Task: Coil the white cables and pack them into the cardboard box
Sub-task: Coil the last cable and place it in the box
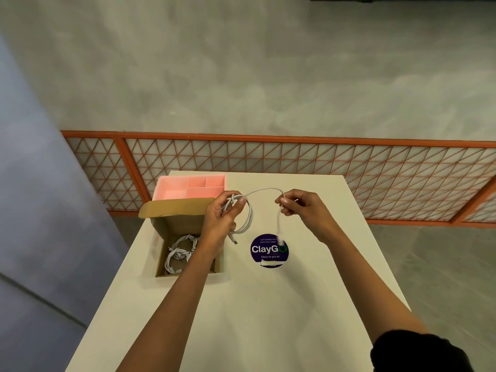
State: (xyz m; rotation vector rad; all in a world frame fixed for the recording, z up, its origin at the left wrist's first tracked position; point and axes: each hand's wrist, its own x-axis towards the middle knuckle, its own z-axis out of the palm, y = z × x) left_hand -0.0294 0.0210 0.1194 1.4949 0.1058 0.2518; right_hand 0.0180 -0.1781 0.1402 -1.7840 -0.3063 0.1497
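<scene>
nearest, bottom right: black sleeve (413, 353) on the right arm. both forearms bare, reaching forward over a white table (255, 304).

left of the left forearm, on the table: open cardboard box (174, 208), flap folded back on the far side. inside it: white coils (178, 251), knotted bundles lying on the bottom, partly hidden behind the forearm.

between the forearms, flat on the table: round purple sticker (268, 249), printed "claygo" and "clean as you go". white patch at its near edge; cannot tell what.

above the table, past the sticker: left hand (225, 210), fingers and thumb curled round the gathered top of a cable (251, 214) wound in several loops. loops hanging below the hand, just right of the box, outside it. one plug end dangling under the loops; touching the table or clear of it, cannot tell.

from the left hand, a single strand arching up and across to the right hand (300, 205). thumb and fingertips pinching the strand, other fingers curled in. free tail dropping from the pinch toward the sticker, its end blurred.

hands apart, roughly level with each other.

behind the box, just beside its flap: pink tray (193, 185) with several compartments, at the far left corner of the table.

beyond the table: orange lattice rail (268, 159) running left to right, grey floor (241, 76) past it.
</scene>
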